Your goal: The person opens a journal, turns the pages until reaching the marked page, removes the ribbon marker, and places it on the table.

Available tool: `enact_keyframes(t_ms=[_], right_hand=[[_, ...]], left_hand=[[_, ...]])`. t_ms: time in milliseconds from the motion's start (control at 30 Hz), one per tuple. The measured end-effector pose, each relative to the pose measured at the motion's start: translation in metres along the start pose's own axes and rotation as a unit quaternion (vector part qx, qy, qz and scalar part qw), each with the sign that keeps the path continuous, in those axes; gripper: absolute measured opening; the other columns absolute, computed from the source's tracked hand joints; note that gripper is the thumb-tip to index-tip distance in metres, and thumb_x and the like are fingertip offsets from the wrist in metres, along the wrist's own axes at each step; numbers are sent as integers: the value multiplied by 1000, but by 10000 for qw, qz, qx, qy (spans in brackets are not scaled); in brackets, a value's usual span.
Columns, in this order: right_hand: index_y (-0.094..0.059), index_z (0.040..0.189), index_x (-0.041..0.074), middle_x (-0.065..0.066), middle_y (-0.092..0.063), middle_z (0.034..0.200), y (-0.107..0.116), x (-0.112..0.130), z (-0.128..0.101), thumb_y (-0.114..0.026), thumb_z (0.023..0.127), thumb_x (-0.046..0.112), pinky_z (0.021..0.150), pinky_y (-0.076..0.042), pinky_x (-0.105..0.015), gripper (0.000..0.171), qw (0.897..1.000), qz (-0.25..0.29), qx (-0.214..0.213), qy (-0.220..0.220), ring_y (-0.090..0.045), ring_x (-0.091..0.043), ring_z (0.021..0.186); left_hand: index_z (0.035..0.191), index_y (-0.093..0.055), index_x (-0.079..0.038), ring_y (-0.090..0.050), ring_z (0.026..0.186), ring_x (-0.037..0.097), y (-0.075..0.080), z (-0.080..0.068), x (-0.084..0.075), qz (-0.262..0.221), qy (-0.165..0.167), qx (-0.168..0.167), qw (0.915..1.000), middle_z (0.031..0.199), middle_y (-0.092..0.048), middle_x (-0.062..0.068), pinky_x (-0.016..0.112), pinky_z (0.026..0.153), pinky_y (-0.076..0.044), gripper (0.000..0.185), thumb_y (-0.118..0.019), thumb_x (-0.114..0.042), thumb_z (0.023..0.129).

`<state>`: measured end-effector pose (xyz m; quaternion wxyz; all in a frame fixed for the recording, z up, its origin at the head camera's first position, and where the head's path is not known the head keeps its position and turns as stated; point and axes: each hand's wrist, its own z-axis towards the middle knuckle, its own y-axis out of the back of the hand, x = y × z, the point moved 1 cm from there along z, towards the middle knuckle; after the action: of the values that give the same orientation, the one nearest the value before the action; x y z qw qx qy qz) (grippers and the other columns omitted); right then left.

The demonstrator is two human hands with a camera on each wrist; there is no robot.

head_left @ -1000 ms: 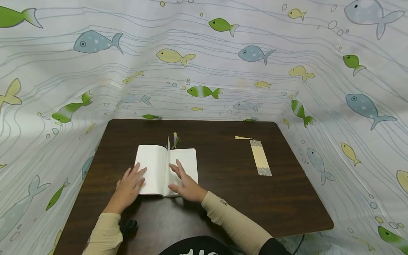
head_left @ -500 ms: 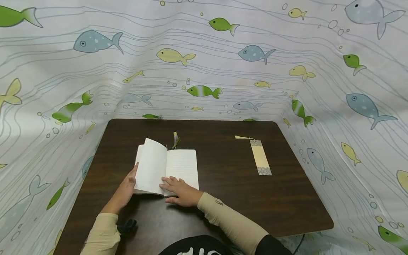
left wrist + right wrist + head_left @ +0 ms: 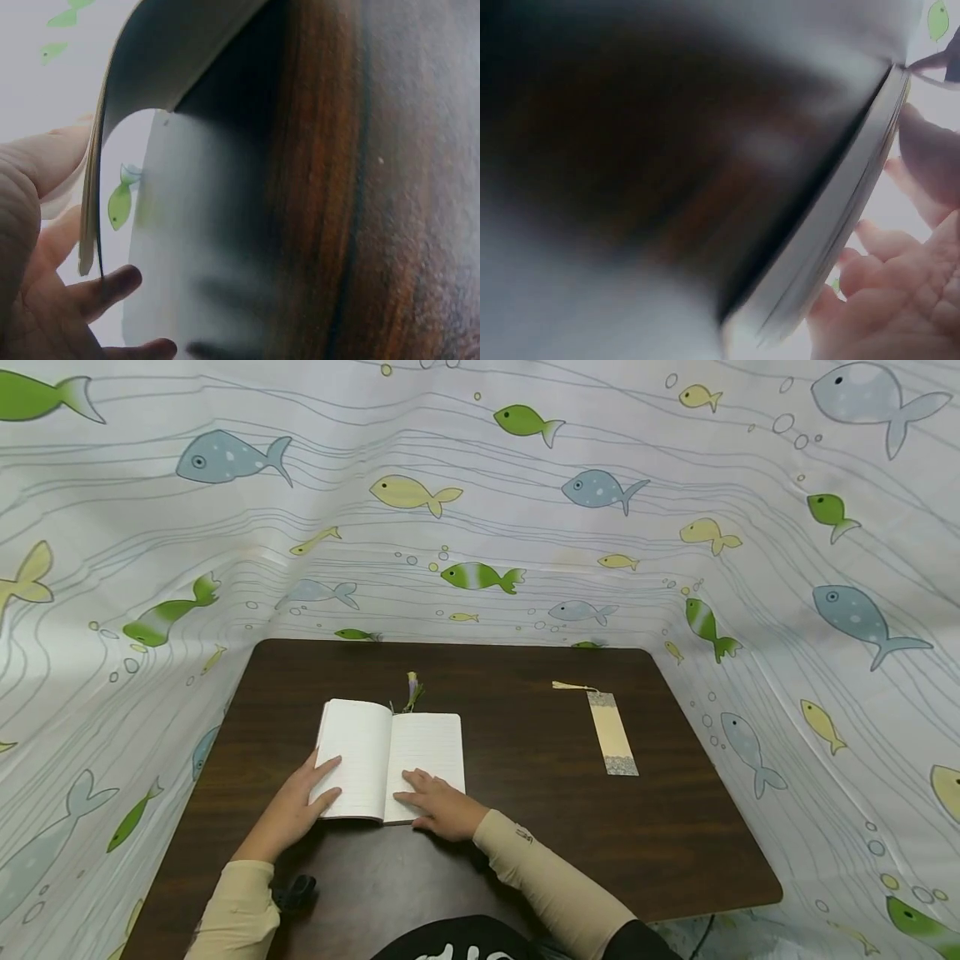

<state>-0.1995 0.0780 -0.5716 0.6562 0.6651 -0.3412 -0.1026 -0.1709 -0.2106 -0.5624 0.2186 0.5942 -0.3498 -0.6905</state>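
Observation:
An open notebook (image 3: 356,756) with lined white pages lies at the near left of the table. My left hand (image 3: 287,808) grips its left edge; in the left wrist view the pages and cover (image 3: 91,202) pass between thumb and fingers. On the lower right page my right hand (image 3: 444,808) rests with fingers spread. In the right wrist view, that hand (image 3: 900,292) is beside the page block (image 3: 847,202). A purple and green tassel (image 3: 412,692) sticks out past the notebook's top, by the spine; whatever it hangs from is hidden.
A cream bookmark (image 3: 611,731) with grey patterned ends lies at the right of the dark wooden table (image 3: 540,827). Its pale tassel (image 3: 572,686) points left. A fish-print curtain (image 3: 480,510) encloses the table's back and sides. A small black device (image 3: 297,892) is by the left wrist.
A leaf that stood upright at the spine has turned over to the left and now lies flat. The left hand has shifted onto the left edge; the right hand has settled on the right page.

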Motion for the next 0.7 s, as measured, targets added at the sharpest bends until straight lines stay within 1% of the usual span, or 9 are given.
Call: enact_keyframes(t_ms=[100, 167, 233, 367, 433, 500, 567, 700], right_hand=[[-41, 156, 15, -15, -26, 166, 3, -10, -5, -63, 102, 32, 121, -28, -44, 61, 9994, -238, -3, -248, -24, -31, 153], [-38, 157, 13, -15, -25, 166, 5, -17, -8, -64, 101, 35, 121, -28, -46, 66, 9984, -325, 23, -461, -23, -33, 153], [-36, 158, 9, -17, -25, 166, 8, -23, -11, -66, 98, 38, 119, -31, -48, 73, 9967, -399, 47, -699, -24, -34, 153], [-32, 159, 6, -14, -23, 167, 16, -31, -18, -73, 90, 43, 114, -36, -58, 88, 9916, -205, 125, -1268, -22, -31, 154], [-31, 159, 6, -11, -22, 168, 18, -33, -20, -76, 87, 45, 111, -37, -62, 94, 9893, -134, 151, -1443, -21, -28, 154], [-31, 159, 5, -10, -23, 168, 19, -34, -21, -76, 85, 47, 110, -37, -65, 96, 9884, -144, 156, -1503, -21, -27, 154], [-33, 158, 5, -9, -26, 167, 18, -34, -21, -75, 84, 49, 108, -39, -64, 96, 9885, -339, 114, -1469, -24, -27, 153], [-41, 155, 7, -8, -34, 164, 14, -35, -20, -69, 83, 55, 106, -44, -61, 91, 9852, -985, -112, -1400, -33, -26, 150]], left_hand=[[149, -47, 0, -23, 141, 61, 0, -1, 0, 172, -88, -45, 9998, 159, -19, 39, 77, 106, -26, 59, -65, -28, 101], [148, -48, 0, -23, 141, 61, 1, -1, 0, 247, -169, -103, 9995, 159, -20, 38, 78, 106, -26, 60, -67, -28, 99], [148, -49, 1, -22, 141, 61, 2, -1, 1, 304, -234, -136, 9992, 159, -20, 37, 78, 105, -26, 62, -70, -28, 97], [149, -48, -1, -20, 142, 60, 3, -1, 3, 344, -164, -50, 9993, 161, -17, 35, 79, 105, -25, 66, -73, -29, 94], [149, -48, -2, -19, 142, 61, 3, -1, 3, 361, -86, 15, 9993, 162, -15, 35, 79, 104, -25, 68, -74, -30, 93], [149, -48, -2, -19, 142, 61, 4, -2, 4, 382, -39, 45, 9993, 162, -15, 35, 80, 104, -25, 69, -75, -30, 92], [149, -48, -2, -19, 142, 61, 3, -2, 4, 390, -37, 63, 9992, 162, -16, 35, 79, 104, -25, 69, -75, -31, 92], [149, -48, -2, -19, 142, 60, 3, -2, 3, 379, -53, 66, 9992, 161, -16, 36, 79, 105, -25, 68, -74, -33, 93]])
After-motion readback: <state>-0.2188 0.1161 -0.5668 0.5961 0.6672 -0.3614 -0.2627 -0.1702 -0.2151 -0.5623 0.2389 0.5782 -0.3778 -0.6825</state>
